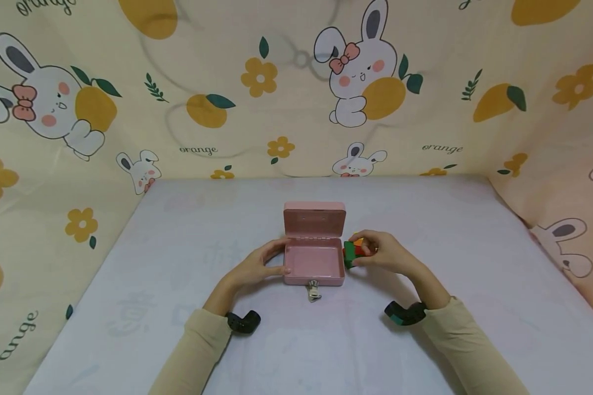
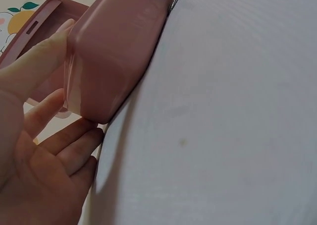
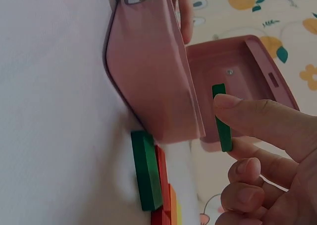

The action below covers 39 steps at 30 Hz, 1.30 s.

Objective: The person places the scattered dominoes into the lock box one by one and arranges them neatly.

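Note:
A pink box (image 1: 314, 262) lies in the middle of the white table, its hinged lid (image 1: 314, 221) raised at the back. My left hand (image 1: 257, 263) holds the box's left side, thumb by the near corner and fingers further back. In the right wrist view my right hand (image 3: 277, 160) pinches a thin green block (image 3: 224, 132) between thumb and finger, raised beside the box's right wall. Below it, against the box's right side, another green block (image 3: 146, 173) lies beside red blocks (image 3: 163, 178) and an orange block (image 3: 172, 200). The head view shows the box interior bare.
Keys (image 1: 314, 294) hang from the lock at the front of the box. White tabletop (image 1: 296, 340) surrounds it. Behind and at the sides stands a cream cloth (image 1: 296, 109) printed with rabbits and oranges. Each wrist carries a black camera (image 1: 244, 322).

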Tool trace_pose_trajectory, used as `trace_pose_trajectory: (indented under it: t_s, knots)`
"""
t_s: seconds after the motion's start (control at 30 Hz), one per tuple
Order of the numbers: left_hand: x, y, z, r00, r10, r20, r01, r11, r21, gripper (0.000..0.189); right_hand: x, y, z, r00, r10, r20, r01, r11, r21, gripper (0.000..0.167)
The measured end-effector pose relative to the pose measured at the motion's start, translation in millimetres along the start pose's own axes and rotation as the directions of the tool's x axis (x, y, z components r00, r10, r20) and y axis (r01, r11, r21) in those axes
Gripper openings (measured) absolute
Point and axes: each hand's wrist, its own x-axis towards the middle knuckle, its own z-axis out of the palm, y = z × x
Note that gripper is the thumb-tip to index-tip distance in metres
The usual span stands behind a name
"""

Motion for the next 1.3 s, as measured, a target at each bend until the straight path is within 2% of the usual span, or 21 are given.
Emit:
trace_pose_trajectory:
  t_s: [0.33,0.7,0.97,1.1,1.3]
  knots:
    - [-0.2,-3.3,-0.8,1.000,0.015,0.010,-0.015,1.000,-0.017,0.070,7.2,-9,6,0.999,-0.032,-0.001,0.032,0.999,0.006,0.042]
    - [-1.7,1.7,-0.7,1.000,-0.004,0.005,0.004,1.000,-0.008,0.071,12.9,-20,13,0.996,-0.085,0.007,0.085,0.996,0.033,0.043]
    - [-0.7,-1.8,-0.2,1.000,-0.010,-0.006,0.010,1.000,-0.015,0.071,15.7,-26,19,0.992,-0.125,0.004,0.125,0.991,0.057,0.044]
    - [0.0,-3.2,-0.4,1.000,-0.007,-0.007,0.007,1.000,-0.010,0.071,17.2,-28,22,0.992,-0.128,0.003,0.128,0.991,0.046,0.044]
    - [-0.5,-2.8,-0.5,1.000,-0.015,-0.007,0.015,1.000,-0.009,0.070,20.4,-32,28,0.991,-0.130,0.034,0.126,0.988,0.083,0.045]
